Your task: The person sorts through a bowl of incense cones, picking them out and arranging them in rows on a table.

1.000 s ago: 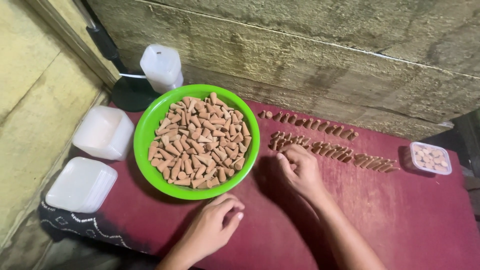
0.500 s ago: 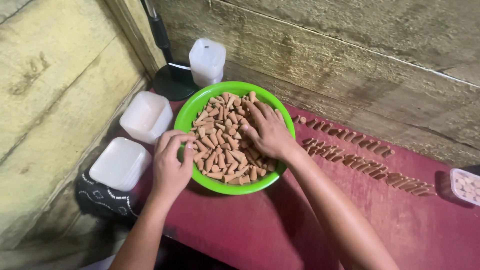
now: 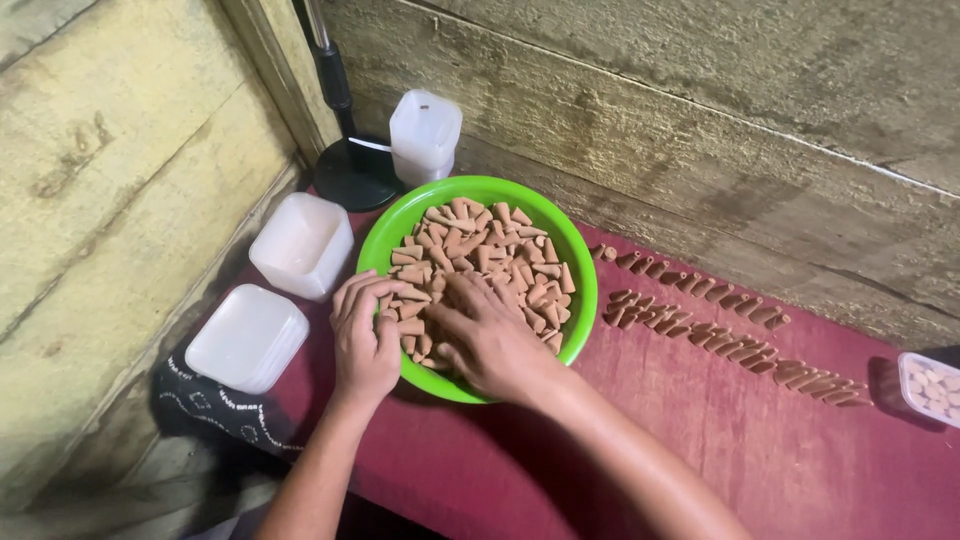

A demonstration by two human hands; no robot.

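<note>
- your left hand [image 3: 365,335] rests on the near rim of the round green plastic bowl [image 3: 572,262], fingers loosely curled.
- your right hand [image 3: 490,335] digs into the brown clay-coloured cones [image 3: 490,250] inside; i cannot tell its grasp.
- the bowl sits on the maroon-covered table [image 3: 700,440].

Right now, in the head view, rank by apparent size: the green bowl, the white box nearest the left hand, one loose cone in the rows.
1. green bowl
2. white box
3. loose cone, clearly the smallest
</note>
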